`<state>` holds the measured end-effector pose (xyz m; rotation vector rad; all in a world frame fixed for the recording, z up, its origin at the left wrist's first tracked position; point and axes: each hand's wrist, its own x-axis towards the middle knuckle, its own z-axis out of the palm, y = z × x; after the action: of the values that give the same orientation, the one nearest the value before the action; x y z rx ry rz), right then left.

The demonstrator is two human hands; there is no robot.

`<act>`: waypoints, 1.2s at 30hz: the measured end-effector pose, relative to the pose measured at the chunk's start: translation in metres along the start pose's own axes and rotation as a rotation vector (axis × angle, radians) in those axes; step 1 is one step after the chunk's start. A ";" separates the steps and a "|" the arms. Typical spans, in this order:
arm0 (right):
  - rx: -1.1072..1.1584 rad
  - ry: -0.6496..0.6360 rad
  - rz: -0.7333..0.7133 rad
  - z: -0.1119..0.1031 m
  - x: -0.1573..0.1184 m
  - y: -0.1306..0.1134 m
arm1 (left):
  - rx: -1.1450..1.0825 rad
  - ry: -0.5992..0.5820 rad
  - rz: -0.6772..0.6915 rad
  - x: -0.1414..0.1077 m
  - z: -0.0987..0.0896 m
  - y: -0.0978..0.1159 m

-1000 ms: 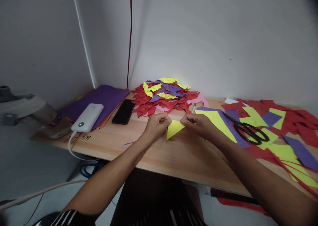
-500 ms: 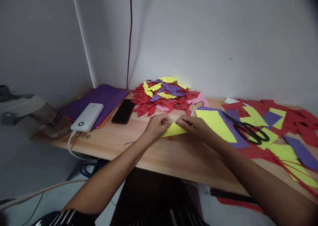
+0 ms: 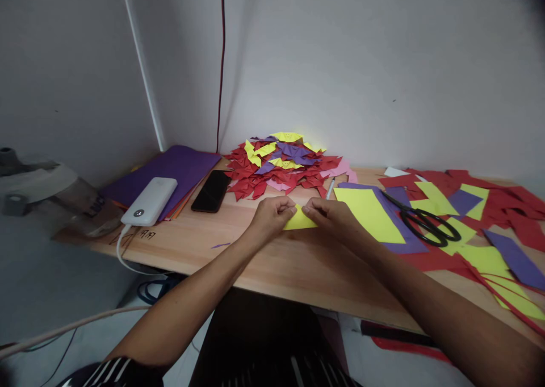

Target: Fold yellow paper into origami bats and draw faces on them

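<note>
A small piece of yellow paper [image 3: 300,221] is pinched between my two hands above the front part of the table. My left hand [image 3: 272,214] grips its left side with thumb and fingers closed. On the other side my right hand [image 3: 328,212] pinches the paper's right edge, and the two thumbs are close together. Fingers cover much of the sheet, so its folds cannot be made out. Just behind the hands lies a heap of folded paper shapes [image 3: 293,151] in red, yellow and purple, some with small drawn faces.
To the right are a yellow sheet [image 3: 374,214], black scissors [image 3: 430,225] and scattered red paper scraps [image 3: 523,205]. A white pen [image 3: 331,188] lies behind my right hand. Leftward are a phone [image 3: 212,190], a white power bank [image 3: 152,200] with cable, purple sheets [image 3: 183,160] and a clear container [image 3: 80,202].
The hands have drawn slightly closer together, and the yellow paper shows less of its lower part, looking narrower and tilted differently. Other things stay in place.
</note>
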<state>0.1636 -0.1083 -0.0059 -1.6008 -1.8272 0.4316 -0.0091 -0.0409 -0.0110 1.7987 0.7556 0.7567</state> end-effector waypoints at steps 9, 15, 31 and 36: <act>-0.133 -0.029 -0.069 0.004 -0.003 -0.009 | 0.214 -0.075 0.047 -0.004 0.002 0.004; -0.194 0.081 -0.054 -0.004 -0.002 -0.008 | 0.145 -0.130 -0.025 -0.004 0.003 0.006; -0.104 0.173 0.010 -0.012 0.000 0.003 | 0.165 -0.101 0.018 -0.008 0.003 0.016; -0.093 0.052 -0.025 0.001 -0.002 -0.001 | 0.202 -0.085 0.121 -0.005 0.006 0.011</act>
<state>0.1622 -0.1104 -0.0066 -1.6334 -1.8497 0.2948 -0.0060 -0.0517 -0.0033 2.0607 0.6924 0.6972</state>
